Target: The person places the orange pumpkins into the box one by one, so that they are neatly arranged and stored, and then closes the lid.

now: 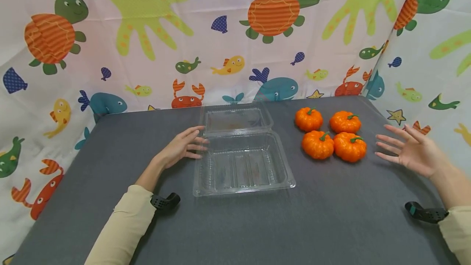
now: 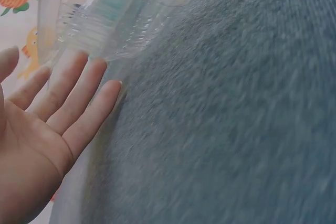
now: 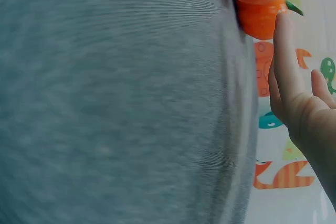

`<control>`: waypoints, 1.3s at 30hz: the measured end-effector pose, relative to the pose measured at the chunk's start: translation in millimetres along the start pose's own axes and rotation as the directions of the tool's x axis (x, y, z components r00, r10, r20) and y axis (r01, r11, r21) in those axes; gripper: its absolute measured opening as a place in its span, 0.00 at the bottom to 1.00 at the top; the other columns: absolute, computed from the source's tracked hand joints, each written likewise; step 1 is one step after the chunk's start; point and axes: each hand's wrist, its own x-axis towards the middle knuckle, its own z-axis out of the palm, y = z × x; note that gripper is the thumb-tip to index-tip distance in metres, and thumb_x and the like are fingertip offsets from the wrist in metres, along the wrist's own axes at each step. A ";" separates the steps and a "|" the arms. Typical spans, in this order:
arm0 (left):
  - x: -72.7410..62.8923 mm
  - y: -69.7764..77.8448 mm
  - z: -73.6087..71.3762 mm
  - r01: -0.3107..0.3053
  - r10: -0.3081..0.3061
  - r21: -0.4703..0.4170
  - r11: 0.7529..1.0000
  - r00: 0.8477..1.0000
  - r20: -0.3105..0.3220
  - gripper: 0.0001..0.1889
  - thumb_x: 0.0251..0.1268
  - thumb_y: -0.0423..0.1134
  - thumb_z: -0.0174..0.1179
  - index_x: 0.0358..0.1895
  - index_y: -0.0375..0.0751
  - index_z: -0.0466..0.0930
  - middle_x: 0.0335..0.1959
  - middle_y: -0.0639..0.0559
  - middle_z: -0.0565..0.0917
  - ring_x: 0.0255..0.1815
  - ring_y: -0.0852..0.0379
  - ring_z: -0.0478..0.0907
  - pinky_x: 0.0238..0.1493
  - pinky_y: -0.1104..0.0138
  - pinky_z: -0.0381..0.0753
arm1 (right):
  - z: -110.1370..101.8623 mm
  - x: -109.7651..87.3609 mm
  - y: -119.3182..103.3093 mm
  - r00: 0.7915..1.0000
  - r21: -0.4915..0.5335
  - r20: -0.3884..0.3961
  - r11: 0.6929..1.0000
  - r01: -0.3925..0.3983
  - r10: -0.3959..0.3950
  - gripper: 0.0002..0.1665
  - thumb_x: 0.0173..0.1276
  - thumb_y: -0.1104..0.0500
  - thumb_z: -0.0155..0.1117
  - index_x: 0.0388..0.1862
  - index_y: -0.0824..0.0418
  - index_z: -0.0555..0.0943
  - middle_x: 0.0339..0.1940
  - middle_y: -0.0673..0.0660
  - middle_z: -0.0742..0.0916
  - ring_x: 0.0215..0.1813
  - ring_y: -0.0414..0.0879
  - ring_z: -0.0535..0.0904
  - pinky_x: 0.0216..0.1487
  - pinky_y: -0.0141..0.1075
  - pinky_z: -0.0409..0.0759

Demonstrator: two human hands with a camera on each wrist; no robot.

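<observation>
A clear plastic clamshell container (image 1: 244, 189) lies on the dark grey table with its lid (image 1: 237, 120) folded back toward the curtain. At its left side is my left hand (image 1: 184, 144), fingers spread and fingertips right at the rim. The left wrist view shows that palm (image 2: 31, 156) holding nothing, near the transparent wall (image 2: 126, 40). To the right, several small orange pumpkins (image 1: 318, 145) with green stems sit in a cluster. My right hand (image 1: 417, 150) hovers just right of them, its fingers extended and apart from the pumpkins.
A white curtain (image 1: 235, 44) printed with sea animals hangs behind the table and along both sides. The grey table (image 1: 228, 232) stretches in front of the container. Black wrist straps (image 1: 165, 202) are on both forearms.
</observation>
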 end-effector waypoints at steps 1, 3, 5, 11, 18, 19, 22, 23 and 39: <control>1.0 -0.2 1.4 0.002 -0.002 -0.007 1.000 1.000 0.000 0.31 0.76 0.51 0.44 0.74 0.41 0.51 0.61 0.32 0.71 0.56 0.42 0.76 0.47 0.52 0.78 | -1.5 0.5 1.9 1.000 0.001 0.015 1.000 -0.009 0.009 0.37 0.78 0.44 0.18 0.69 0.56 0.69 0.66 0.64 0.73 0.68 0.60 0.64 0.66 0.59 0.52; 3.0 -0.9 3.7 0.001 -0.001 -0.009 1.000 1.000 0.003 0.31 0.75 0.49 0.46 0.74 0.42 0.51 0.62 0.33 0.70 0.57 0.43 0.75 0.48 0.52 0.78 | -3.8 2.4 6.2 0.998 -0.010 0.053 1.000 -0.026 0.027 0.38 0.77 0.46 0.14 0.71 0.55 0.66 0.67 0.63 0.72 0.69 0.59 0.63 0.67 0.58 0.51; 4.7 -1.5 5.2 -0.008 0.008 -0.012 1.000 1.000 0.012 0.30 0.75 0.47 0.47 0.75 0.42 0.51 0.64 0.34 0.69 0.58 0.43 0.73 0.49 0.52 0.77 | -4.5 5.5 11.3 0.997 -0.050 0.070 0.998 -0.035 0.039 0.37 0.78 0.49 0.12 0.72 0.54 0.65 0.68 0.62 0.71 0.69 0.58 0.63 0.67 0.57 0.52; 7.9 -2.7 10.3 -0.033 0.035 -0.037 0.999 0.999 0.038 0.28 0.76 0.42 0.47 0.75 0.42 0.53 0.66 0.35 0.67 0.62 0.41 0.70 0.51 0.51 0.76 | 1.3 17.0 21.2 0.998 -0.310 -0.045 0.949 -0.053 0.041 0.31 0.80 0.56 0.20 0.71 0.49 0.68 0.65 0.54 0.74 0.65 0.52 0.70 0.62 0.53 0.65; 11.3 -4.3 20.8 -0.040 0.042 -0.035 0.999 0.996 0.080 0.28 0.77 0.41 0.46 0.74 0.37 0.53 0.69 0.38 0.64 0.66 0.41 0.65 0.53 0.53 0.75 | 9.0 24.5 27.9 0.943 -0.589 -0.330 0.789 -0.171 -0.041 0.24 0.80 0.61 0.33 0.68 0.44 0.65 0.59 0.44 0.71 0.56 0.43 0.76 0.53 0.49 0.75; 11.7 -4.2 22.1 -0.042 0.045 -0.042 0.998 0.996 0.078 0.28 0.76 0.40 0.46 0.74 0.36 0.53 0.69 0.38 0.64 0.66 0.41 0.65 0.53 0.53 0.75 | 9.9 26.0 29.1 0.925 -0.621 -0.376 0.756 -0.209 -0.054 0.23 0.80 0.60 0.36 0.69 0.43 0.63 0.60 0.44 0.69 0.55 0.41 0.76 0.52 0.48 0.76; 11.9 -4.1 25.0 -0.054 0.059 -0.081 0.995 0.996 0.065 0.27 0.77 0.40 0.46 0.73 0.34 0.54 0.69 0.38 0.64 0.66 0.41 0.64 0.51 0.54 0.76 | 12.7 31.4 31.3 0.876 -0.689 -0.476 0.652 -0.318 -0.075 0.23 0.79 0.58 0.41 0.70 0.43 0.58 0.62 0.44 0.62 0.53 0.36 0.76 0.51 0.46 0.77; 11.7 -4.4 25.6 -0.061 0.067 -0.096 0.993 0.996 0.060 0.27 0.77 0.39 0.46 0.73 0.33 0.54 0.68 0.37 0.65 0.66 0.41 0.64 0.51 0.54 0.76 | 13.8 33.5 31.6 0.864 -0.705 -0.498 0.618 -0.349 -0.081 0.23 0.79 0.57 0.42 0.70 0.43 0.57 0.62 0.45 0.60 0.53 0.35 0.75 0.51 0.46 0.77; 6.9 -7.7 32.1 -0.129 0.135 -0.143 0.981 0.990 0.031 0.27 0.77 0.38 0.45 0.73 0.31 0.52 0.68 0.35 0.64 0.66 0.40 0.65 0.49 0.56 0.78 | 29.9 48.5 30.6 0.800 -0.700 -0.597 0.524 -0.486 -0.055 0.44 0.76 0.57 0.51 0.77 0.60 0.36 0.74 0.66 0.44 0.50 0.32 0.74 0.55 0.47 0.74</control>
